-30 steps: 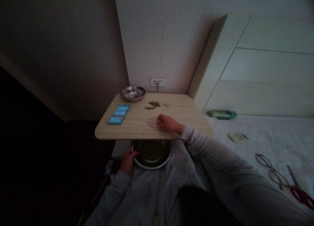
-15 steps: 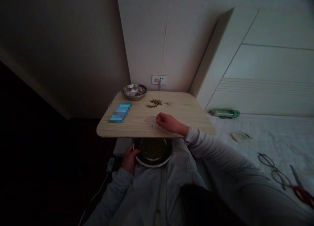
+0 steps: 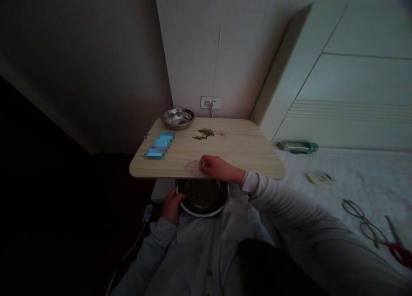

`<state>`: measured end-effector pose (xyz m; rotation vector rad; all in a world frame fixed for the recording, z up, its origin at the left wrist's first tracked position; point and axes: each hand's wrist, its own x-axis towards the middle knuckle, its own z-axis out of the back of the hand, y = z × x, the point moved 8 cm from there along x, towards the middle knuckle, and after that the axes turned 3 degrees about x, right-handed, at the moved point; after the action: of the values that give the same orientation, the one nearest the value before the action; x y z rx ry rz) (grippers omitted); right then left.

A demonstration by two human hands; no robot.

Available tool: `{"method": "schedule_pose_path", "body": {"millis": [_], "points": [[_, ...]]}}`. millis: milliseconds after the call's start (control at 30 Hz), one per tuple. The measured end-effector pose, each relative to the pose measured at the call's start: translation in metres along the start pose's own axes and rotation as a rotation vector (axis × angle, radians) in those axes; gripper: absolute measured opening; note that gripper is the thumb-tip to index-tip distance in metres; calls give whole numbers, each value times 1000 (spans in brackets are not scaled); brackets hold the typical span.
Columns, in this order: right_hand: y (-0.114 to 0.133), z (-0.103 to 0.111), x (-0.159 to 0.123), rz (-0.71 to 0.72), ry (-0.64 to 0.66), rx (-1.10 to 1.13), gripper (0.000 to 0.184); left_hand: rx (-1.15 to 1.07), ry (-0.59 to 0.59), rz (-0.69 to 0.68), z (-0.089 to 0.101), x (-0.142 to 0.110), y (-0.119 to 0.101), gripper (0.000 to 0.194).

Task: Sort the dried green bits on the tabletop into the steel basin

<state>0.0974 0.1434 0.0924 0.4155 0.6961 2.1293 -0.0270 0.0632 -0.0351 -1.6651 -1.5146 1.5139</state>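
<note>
My right hand [image 3: 216,167] is over the front of the small wooden table [image 3: 247,148], fingers pinched on the edge of a thin, clear round disc [image 3: 191,167], which lies low near the tabletop. A few dark specks are close to it. My left hand [image 3: 171,205] grips the left rim of a dark bowl with a white edge [image 3: 206,213], held in my lap just under the table's front edge. Dark greenish contents show dimly inside. A loose heap of small greenish-brown grains [image 3: 204,133] lies farther back on the tabletop.
A steel bowl [image 3: 178,119] stands at the back left of the table, with a phone-like blurred blue screen [image 3: 160,145] before it. On the bed to the right are a green bottle [image 3: 298,146], a pale box-like object [image 3: 320,177], glasses [image 3: 363,222] and red-handled scissors [image 3: 399,253].
My right hand has drawn the clear disc toward the table's front edge and slightly left. My left hand keeps its hold on the dark bowl.
</note>
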Motion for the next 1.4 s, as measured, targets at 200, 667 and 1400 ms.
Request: {"method": "schedule_pose_path", "body": {"millis": [200,667,1400], "points": [[-24,22,2,-49,-52,4,18,-8,-4,0,0,0,-1,37],[-18,2,28,-16,80,-169,21,35,-73,-68,9,-2,-6,34],[-55,40,49,-15,6,21,17,51,-66,-52,9,-1,-4,40]]}}
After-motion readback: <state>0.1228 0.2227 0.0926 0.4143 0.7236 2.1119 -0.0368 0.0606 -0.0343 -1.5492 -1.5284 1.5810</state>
